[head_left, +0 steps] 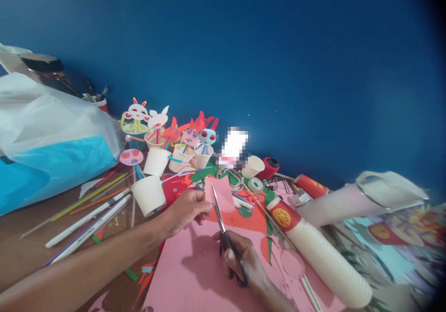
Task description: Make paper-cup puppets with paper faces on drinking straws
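Pinched between thumb and fingers of my left hand is a small piece of pink paper, held up above the table. My right hand grips a pair of scissors by the black handles. The metal blades point up and away, lying against the paper near my left fingertips; whether they are cutting into it, I cannot tell. Under both hands lies a large pink sheet, with an orange-red sheet beyond it.
Several white paper cups carrying paper animal faces stand at the back left. A long stack of paper cups lies at right. Pens are at left beside a plastic bag. A blue wall rises behind.
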`<act>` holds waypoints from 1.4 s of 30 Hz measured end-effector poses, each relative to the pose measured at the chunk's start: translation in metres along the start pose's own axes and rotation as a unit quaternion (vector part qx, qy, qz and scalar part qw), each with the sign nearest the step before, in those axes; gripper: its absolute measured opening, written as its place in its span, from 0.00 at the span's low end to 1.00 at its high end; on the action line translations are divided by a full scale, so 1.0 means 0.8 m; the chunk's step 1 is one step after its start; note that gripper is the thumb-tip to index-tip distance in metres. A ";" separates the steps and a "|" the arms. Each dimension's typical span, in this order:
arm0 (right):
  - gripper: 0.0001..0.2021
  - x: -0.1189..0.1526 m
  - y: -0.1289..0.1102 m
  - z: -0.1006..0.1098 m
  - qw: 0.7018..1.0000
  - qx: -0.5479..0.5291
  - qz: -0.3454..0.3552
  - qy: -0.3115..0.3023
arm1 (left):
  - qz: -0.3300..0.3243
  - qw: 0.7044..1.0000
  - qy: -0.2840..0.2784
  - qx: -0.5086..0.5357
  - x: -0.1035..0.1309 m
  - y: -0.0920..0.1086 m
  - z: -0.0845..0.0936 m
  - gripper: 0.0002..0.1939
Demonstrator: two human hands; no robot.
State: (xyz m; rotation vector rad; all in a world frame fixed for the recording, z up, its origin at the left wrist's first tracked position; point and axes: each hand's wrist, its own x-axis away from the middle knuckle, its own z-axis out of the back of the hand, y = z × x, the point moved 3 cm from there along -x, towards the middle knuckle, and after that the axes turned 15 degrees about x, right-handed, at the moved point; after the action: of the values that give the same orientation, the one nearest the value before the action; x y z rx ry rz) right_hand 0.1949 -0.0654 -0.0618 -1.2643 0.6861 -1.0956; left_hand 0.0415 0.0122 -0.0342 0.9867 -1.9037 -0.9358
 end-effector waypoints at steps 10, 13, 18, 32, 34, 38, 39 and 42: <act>0.27 -0.001 -0.007 0.000 0.999 -0.013 0.029 -0.016 | 0.010 1.000 -0.009 -0.023 0.003 0.006 -0.001 0.06; 0.26 0.000 -0.006 0.001 1.000 -0.007 0.028 -0.007 | 0.017 1.000 -0.011 -0.021 0.003 0.006 -0.001 0.06; 0.27 0.001 -0.006 0.001 1.000 0.001 0.003 0.000 | 0.014 1.000 -0.017 -0.019 0.003 0.007 0.000 0.07; 0.26 0.002 -0.009 0.003 1.000 0.003 0.001 -0.005 | -0.006 0.999 0.003 -0.037 0.001 0.012 0.002 0.11; 0.26 0.002 -0.010 0.002 1.000 -0.002 0.006 -0.008 | -0.007 0.999 0.002 -0.043 0.001 0.012 0.001 0.11; 0.27 0.002 -0.011 0.000 1.000 -0.006 0.010 -0.014 | -0.006 0.998 -0.012 -0.062 0.001 0.014 0.002 0.11; 0.27 0.002 -0.011 -0.001 1.000 -0.005 0.010 -0.017 | -0.005 0.998 -0.014 -0.067 0.001 0.014 0.002 0.11; 0.28 0.001 -0.012 -0.001 1.000 -0.005 0.011 -0.022 | -0.001 0.996 -0.021 -0.082 0.000 0.014 0.004 0.11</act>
State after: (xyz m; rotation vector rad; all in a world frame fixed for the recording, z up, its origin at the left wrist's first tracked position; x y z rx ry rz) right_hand 0.1920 -0.0662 -0.0528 -1.2826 0.6705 -1.0454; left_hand 0.0352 0.0178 -0.0259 0.8790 -1.8262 -1.1033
